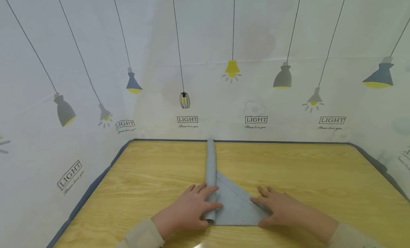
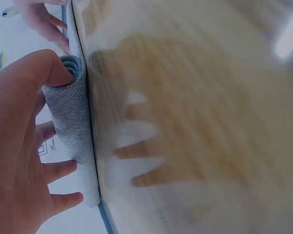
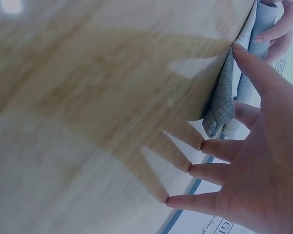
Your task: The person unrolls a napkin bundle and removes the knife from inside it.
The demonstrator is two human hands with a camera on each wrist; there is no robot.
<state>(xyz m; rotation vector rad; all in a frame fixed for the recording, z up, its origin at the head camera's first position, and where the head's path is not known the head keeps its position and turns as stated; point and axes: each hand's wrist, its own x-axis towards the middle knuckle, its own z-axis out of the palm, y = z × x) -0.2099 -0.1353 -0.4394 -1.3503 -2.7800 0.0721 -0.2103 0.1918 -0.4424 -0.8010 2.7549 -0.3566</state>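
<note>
A grey-blue cloth lies on the wooden table, partly rolled. Its rolled part (image 1: 210, 166) runs as a narrow tube from near me to the table's far edge. To the right of the roll spreads a flat triangular part (image 1: 235, 207) with a stitched line along its slanted edge. My left hand (image 1: 190, 208) rests across the near end of the roll, fingers spread; its thumb (image 2: 58, 73) touches the spiral end. My right hand (image 1: 282, 207) lies at the flat part's right corner, fingers extended, with the thumb (image 3: 249, 63) touching the cloth's near edge.
The wood-grain table (image 1: 144, 169) has a dark blue border (image 1: 86, 196) along its sides and back. White wall covering (image 1: 211, 34) printed with hanging lamps surrounds it on the left, back and right. The glossy tabletop mirrors both hands in the wrist views.
</note>
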